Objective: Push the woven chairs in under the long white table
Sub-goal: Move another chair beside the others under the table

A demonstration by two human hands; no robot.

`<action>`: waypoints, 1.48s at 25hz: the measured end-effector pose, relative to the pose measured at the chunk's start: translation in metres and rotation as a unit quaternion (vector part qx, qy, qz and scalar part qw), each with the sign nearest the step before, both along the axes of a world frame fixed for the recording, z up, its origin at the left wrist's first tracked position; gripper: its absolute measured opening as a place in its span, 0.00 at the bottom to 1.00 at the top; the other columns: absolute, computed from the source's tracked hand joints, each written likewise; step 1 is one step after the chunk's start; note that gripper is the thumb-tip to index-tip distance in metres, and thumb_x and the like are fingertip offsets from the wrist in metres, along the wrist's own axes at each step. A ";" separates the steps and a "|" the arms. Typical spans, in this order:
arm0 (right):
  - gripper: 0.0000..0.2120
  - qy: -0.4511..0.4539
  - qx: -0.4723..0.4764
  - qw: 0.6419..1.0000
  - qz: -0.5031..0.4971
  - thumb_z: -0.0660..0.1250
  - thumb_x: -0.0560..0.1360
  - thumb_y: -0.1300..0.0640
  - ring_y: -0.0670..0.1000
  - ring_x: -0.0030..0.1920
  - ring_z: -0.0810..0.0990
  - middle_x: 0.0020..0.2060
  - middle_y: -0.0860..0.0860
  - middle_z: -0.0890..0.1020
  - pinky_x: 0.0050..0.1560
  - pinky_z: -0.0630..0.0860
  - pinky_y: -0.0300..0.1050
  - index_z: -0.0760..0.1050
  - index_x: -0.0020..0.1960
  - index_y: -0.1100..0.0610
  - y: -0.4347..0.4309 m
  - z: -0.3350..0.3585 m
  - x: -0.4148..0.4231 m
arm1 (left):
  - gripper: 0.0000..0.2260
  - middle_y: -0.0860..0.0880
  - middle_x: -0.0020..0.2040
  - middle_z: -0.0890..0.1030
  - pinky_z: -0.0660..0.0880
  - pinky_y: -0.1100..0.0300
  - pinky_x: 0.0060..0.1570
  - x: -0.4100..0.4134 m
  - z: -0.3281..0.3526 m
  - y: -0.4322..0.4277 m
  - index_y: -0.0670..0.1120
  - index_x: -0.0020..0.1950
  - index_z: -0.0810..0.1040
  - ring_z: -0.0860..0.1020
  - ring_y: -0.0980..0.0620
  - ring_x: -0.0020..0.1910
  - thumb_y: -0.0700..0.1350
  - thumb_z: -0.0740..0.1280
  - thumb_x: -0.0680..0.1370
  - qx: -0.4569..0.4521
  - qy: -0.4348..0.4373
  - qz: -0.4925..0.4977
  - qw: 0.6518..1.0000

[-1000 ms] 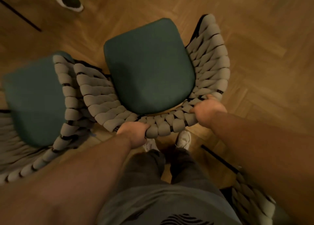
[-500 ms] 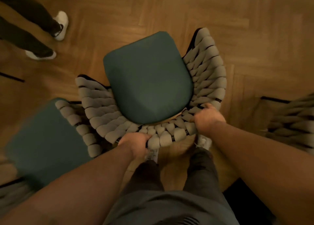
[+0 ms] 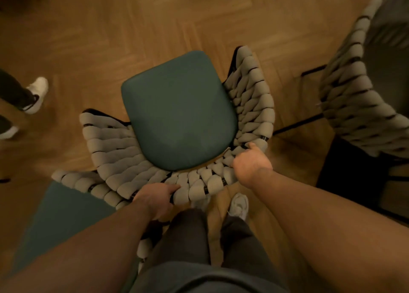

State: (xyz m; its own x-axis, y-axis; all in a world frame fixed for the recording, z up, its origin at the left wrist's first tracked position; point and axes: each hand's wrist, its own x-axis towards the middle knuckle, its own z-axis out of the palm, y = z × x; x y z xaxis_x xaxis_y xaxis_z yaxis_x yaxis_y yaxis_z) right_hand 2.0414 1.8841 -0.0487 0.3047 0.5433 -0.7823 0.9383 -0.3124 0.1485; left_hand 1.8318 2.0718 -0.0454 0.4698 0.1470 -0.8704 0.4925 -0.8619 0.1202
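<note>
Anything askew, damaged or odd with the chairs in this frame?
Nothing looks damaged. The held chair, gripped at its woven back by the left hand and right hand, crowds the left chair: their woven rims overlap in view.

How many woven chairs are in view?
3: the middle chair, held by the left hand and right hand; second chair at lower left; third chair at the right edge. More may be hidden.

The floor [image 3: 132,27] is laid in herringbone wood parquet and lit by warm, dim light. A bystander's white shoe [image 3: 36,94] is seen at left.
</note>
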 end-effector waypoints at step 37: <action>0.13 0.011 0.048 0.866 -0.497 0.62 0.82 0.54 0.53 0.60 0.81 0.57 0.49 0.85 0.75 0.58 0.60 0.80 0.63 0.48 -0.186 0.005 -0.406 | 0.26 0.55 0.75 0.75 0.73 0.49 0.70 -0.110 -0.002 -0.085 0.63 0.80 0.65 0.74 0.50 0.72 0.53 0.64 0.82 0.003 -0.046 -0.554 0.831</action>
State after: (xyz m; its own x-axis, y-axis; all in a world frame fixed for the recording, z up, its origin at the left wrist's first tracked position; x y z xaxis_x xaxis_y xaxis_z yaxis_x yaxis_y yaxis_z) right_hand 1.6350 1.6985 -0.0441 0.6453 0.0830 -0.7594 0.2006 -0.9776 0.0635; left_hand 1.7219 1.9871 -0.0473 0.3834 -0.4167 -0.8243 -0.6156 -0.7806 0.1082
